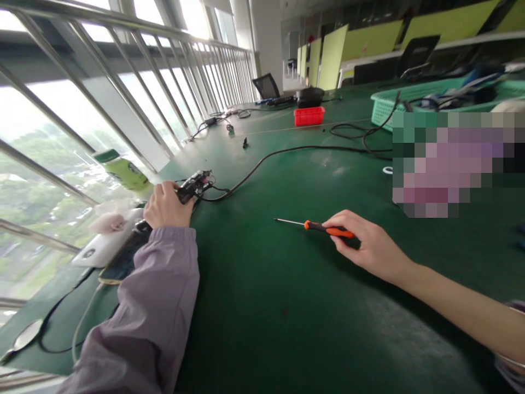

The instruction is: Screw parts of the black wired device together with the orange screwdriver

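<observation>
My left hand [169, 205] is closed around a black device with exposed wires [194, 187], at the left side of the green table. A black cable runs from the device across the table top. In my right hand [369, 241], thumb and fingers grip the handle of an orange and black screwdriver [312, 225]. Its thin metal shaft points left, towards the middle of the table, and its tip touches nothing I can see. Part of the device lies hidden behind my left fingers.
Beside my left arm are a green-capped bottle [125, 172], a white case [96, 246] and a phone [118, 260]. A red box [309, 116] and a green basket [381, 112] stand farther back. A metal railing [123, 27] borders the table's left side. A blurred-out patch covers the right.
</observation>
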The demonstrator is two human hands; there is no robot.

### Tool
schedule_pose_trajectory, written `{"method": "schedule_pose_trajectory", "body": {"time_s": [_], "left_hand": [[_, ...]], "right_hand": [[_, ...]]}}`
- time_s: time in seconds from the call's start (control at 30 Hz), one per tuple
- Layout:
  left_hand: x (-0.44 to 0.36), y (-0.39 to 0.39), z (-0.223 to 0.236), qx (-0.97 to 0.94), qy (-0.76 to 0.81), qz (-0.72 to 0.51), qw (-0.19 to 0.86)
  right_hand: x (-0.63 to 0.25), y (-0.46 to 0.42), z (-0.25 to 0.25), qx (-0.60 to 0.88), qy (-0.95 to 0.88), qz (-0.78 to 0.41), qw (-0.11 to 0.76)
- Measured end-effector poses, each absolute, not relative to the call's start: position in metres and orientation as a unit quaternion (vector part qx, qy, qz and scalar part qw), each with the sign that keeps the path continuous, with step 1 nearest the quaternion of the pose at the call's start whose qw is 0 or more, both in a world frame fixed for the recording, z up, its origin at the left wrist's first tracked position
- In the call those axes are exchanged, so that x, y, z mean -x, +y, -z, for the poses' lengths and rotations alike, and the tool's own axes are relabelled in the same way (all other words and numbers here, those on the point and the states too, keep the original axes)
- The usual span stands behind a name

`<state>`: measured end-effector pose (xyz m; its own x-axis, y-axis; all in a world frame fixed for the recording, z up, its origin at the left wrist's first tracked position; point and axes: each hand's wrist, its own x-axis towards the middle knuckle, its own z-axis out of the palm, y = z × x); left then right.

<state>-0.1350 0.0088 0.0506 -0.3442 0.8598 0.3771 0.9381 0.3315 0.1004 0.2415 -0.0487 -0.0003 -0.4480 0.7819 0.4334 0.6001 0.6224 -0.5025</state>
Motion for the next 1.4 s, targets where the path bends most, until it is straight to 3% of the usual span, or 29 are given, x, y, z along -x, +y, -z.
{"method": "schedule_pose_trajectory", "body": {"time_s": [0.23, 0.43, 0.6, 0.73, 1.0, 1.23, 1.4], "left_hand": [[0.136, 0.015, -0.041, 0.568, -0.810, 0.097, 0.105], [0.128, 0.015, -0.031, 0.578, -0.744, 0.209, 0.262], [0.083, 0.020, -0.018, 0.697, -0.609, 0.238, 0.295], [0.030, 0.029, -0.011, 0.812, -0.473, 0.223, 0.260], [-0.030, 0.054, 0.001, 0.875, -0.414, 0.201, 0.153], [0.033, 0.061, -0.016, 0.790, -0.561, 0.199, 0.146], [0.125, 0.059, -0.014, 0.771, -0.629, 0.078, 0.064]], "right_hand": [[-0.241, -0.048, 0.001, 0.417, -0.845, -0.139, 0.305], [-0.241, -0.049, 0.000, 0.435, -0.845, -0.127, 0.282], [-0.240, -0.047, 0.002, 0.430, -0.871, -0.080, 0.226], [-0.240, -0.045, 0.003, 0.419, -0.877, -0.077, 0.221], [-0.240, -0.045, 0.001, 0.408, -0.881, -0.105, 0.216], [-0.243, -0.042, 0.001, 0.398, -0.886, -0.107, 0.212], [-0.244, -0.043, 0.000, 0.398, -0.886, -0.109, 0.211]]}}
